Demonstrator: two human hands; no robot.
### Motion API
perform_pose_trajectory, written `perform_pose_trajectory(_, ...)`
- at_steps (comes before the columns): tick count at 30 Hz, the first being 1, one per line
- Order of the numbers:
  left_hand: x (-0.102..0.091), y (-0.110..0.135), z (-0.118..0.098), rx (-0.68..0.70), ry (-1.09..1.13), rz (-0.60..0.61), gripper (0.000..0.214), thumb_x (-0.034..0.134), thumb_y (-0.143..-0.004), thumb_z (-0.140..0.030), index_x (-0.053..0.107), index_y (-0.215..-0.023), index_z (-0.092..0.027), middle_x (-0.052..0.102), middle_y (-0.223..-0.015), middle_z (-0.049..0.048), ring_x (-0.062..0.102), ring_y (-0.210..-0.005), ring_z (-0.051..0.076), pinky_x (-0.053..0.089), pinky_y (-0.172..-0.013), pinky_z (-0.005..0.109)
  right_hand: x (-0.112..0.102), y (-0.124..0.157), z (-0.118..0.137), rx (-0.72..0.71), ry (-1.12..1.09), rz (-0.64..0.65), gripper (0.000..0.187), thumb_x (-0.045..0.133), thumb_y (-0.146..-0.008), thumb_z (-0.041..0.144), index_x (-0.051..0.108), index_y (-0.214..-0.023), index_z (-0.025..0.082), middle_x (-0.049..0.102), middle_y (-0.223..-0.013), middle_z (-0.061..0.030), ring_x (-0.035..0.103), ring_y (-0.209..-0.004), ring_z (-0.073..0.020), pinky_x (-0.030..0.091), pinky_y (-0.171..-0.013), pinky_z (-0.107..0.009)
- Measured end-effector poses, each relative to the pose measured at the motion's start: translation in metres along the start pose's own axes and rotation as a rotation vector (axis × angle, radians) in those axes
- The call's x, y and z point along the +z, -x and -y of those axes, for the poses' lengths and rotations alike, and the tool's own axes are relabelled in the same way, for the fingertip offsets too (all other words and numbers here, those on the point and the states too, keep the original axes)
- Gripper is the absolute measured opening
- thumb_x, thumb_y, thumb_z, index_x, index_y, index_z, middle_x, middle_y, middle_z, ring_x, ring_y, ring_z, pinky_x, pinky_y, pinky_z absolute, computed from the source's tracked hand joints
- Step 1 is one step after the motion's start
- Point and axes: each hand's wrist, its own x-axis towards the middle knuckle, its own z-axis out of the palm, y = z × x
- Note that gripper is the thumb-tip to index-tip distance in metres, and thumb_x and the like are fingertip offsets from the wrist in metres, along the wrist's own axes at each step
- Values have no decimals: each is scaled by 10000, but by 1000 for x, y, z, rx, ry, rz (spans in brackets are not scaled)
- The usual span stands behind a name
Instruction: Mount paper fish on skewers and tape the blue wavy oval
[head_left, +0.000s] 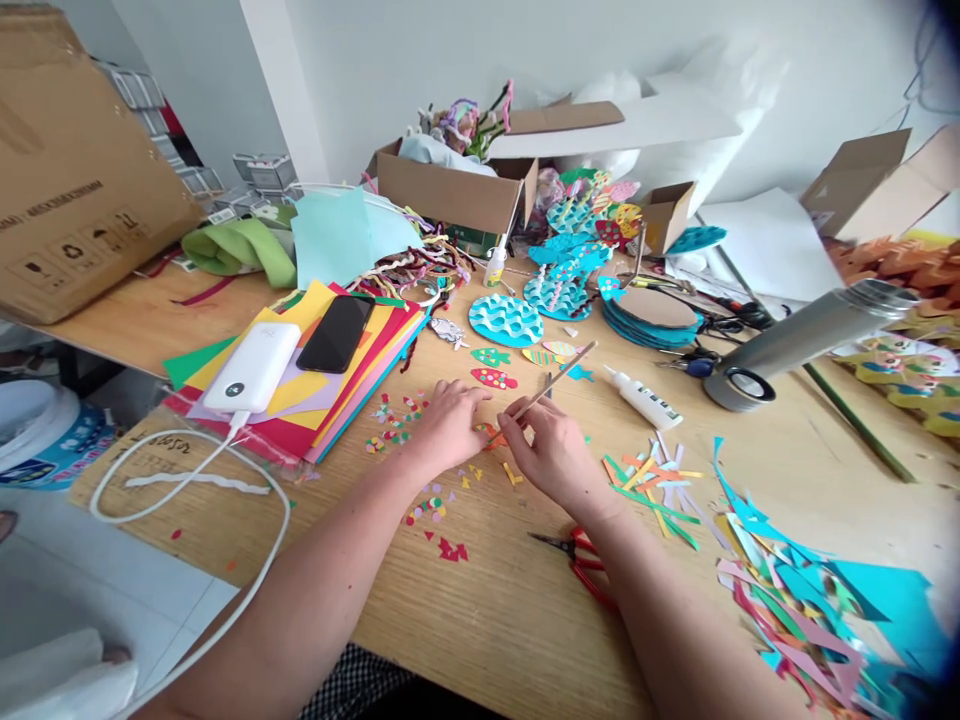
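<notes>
My right hand (pixel 553 455) pinches a thin wooden stick (pixel 559 375), which slants with its far end up to the right. The stick's lower tip reaches an orange paper fish (pixel 495 436), partly hidden between my hands. My left hand (pixel 450 425) is palm down beside the fish, index finger and thumb apart, thumb close to the paper. Just beyond lie a red paper fish (pixel 495 378) with dots, a green one (pixel 490 356) and a striped yellow one (pixel 544 356). Small cut paper bits (pixel 427 508) are scattered near my left wrist. Red-handled scissors (pixel 589 565) lie partly under my right forearm.
A glue bottle (pixel 643 398) lies right of my hands, near paper strips (pixel 660 485) and blue offcuts (pixel 885 605). A metal flask (pixel 817 335) lies farther right. Leftward are coloured sheets (pixel 360 400), a phone (pixel 337 333) and a cabled power bank (pixel 253 368). Blue wavy discs (pixel 506 320) stand behind.
</notes>
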Motion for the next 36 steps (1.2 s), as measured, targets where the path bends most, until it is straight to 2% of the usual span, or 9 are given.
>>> perform_pose_trajectory(9, 2, 0, -3, -4, 0, -25, 477, 698, -660, -181, 611, -1129, -176, 626, -916, 56, 528, -936, 230, 409, -862, 343, -1, 0, -1, 6, 9, -4, 157, 480, -883, 211, 564, -752, 187, 616, -707, -53, 576, -707, -185, 436, -649, -275)
perform_pose_trajectory(19, 4, 0, -1, -4, -28, -27, 501, 697, -664, -185, 600, -1155, -163, 625, -924, 62, 527, -899, 230, 410, -834, 346, -3, -3, 0, 184, -113, 14, 192, 479, -870, 259, 593, -737, 182, 645, -675, -53, 594, -652, -178, 427, -569, -261)
perform_pose_trajectory(23, 4, -1, 0, -2, -32, -18, 496, 691, -666, -175, 601, -1154, -170, 625, -902, 51, 532, -881, 225, 415, -822, 342, -5, -4, -1, 242, -140, -43, 194, 494, -852, 293, 597, -735, 177, 651, -641, -46, 588, -578, -162, 421, -538, -255)
perform_pose_trajectory(28, 3, -1, 1, -34, -4, -2, 489, 679, -665, -176, 603, -1148, -182, 626, -899, 42, 541, -908, 218, 409, -858, 333, -11, -3, 3, 232, -241, -107, 227, 512, -845, 307, 576, -666, 182, 637, -619, -26, 572, -559, -142, 400, -503, -234)
perform_pose_trajectory(32, 0, -3, 3, -60, 74, 16, 471, 672, -656, -203, 619, -1124, -208, 634, -898, 23, 546, -899, 207, 414, -855, 318, -17, -1, 11, 211, -312, -137, 229, 538, -846, 328, 579, -683, 174, 617, -630, -20, 569, -561, -132, 377, -461, -219)
perform_pose_trajectory(34, -3, -4, 4, -84, 126, 35, 458, 680, -656, -250, 632, -1110, -226, 636, -894, 13, 549, -900, 205, 418, -856, 319, -19, 0, 18, 171, -341, -117, 222, 543, -852, 322, 583, -692, 174, 614, -647, -17, 562, -555, -123, 368, -452, -217)
perform_pose_trajectory(36, -5, -6, 6, -95, 192, 65, 470, 682, -653, -272, 635, -1117, -223, 635, -901, 11, 557, -890, 193, 430, -843, 305, -19, 1, 28, 102, -378, -30, 200, 535, -862, 298, 588, -714, 175, 616, -673, -16, 569, -573, -122, 391, -480, -222)
